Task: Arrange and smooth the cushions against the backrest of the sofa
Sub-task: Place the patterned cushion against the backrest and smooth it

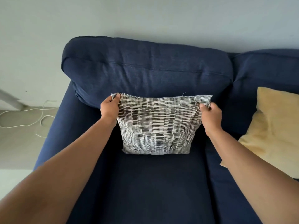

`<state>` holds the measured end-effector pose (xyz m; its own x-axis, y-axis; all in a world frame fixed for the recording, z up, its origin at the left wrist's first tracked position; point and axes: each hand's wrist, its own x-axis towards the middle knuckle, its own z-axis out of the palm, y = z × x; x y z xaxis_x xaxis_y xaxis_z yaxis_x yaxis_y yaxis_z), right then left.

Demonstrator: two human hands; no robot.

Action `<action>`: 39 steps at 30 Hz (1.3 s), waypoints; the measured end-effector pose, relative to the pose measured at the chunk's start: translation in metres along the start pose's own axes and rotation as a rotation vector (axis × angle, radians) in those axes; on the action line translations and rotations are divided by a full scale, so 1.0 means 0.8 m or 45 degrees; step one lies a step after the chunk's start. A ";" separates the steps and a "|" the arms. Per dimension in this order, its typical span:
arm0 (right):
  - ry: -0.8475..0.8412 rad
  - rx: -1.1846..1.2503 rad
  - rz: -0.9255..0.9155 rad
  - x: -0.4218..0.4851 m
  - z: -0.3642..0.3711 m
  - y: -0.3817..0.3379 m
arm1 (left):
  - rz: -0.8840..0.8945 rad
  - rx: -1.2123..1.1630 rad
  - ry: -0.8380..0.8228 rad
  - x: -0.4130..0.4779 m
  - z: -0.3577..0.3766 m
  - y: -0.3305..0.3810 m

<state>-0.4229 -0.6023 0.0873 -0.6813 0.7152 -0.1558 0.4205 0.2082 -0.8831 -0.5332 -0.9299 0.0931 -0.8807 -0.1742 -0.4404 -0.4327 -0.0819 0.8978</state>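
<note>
Progress check, as far as I can judge: maybe halfway. One patterned cushion (155, 125) is standing on its bottom edge on the seat (153, 183) of the navy sofa (145, 70), roughly centred in front of the left-hand back cushion (142, 65), but it isn't settled. Both top corners are pinched up, so I'd say it's mid-adjustment rather than done. Whether it's leaning on the backrest or just held near it, I honestly can't tell from this angle.

Left hand (110, 109) is closed around the top left corner, fabric bunched between thumb and fingers. Right hand (210, 115) is doing the same on the top right corner, clamped on a little ear of cloth. Together they stretch the top edge out flat.

What's left, by my guess: letting it drop back against the backrest, patting it smooth, then dealing with the yellow cushion (273, 131) over on the right seat, which is lying slumped and tilted and looks untouched.

Materials: the patterned cover is thin woven cloth with a grey and white broken-stripe print, pretty limp, not much filling near the top, with a loose thread poking out of the upper seam. The sofa fabric is a dark blue, slightly slubby weave with soft rounded edges and a few creases. The yellow cushion looks plush, almost velvety, with soft dents in it.
</note>
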 end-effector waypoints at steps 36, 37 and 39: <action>0.270 -0.052 -0.067 0.042 -0.008 -0.012 | 0.124 0.244 0.197 0.028 0.020 0.009; 0.253 -0.033 -0.042 0.042 -0.007 -0.013 | 0.121 0.243 0.206 0.028 0.018 0.010; 0.240 0.024 0.018 0.038 -0.004 -0.014 | 0.092 0.217 0.220 0.023 0.021 0.010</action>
<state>-0.4464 -0.5812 0.0940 -0.5502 0.8308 -0.0837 0.4166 0.1863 -0.8898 -0.5557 -0.9172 0.0921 -0.8709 -0.3403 -0.3545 -0.4086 0.1010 0.9071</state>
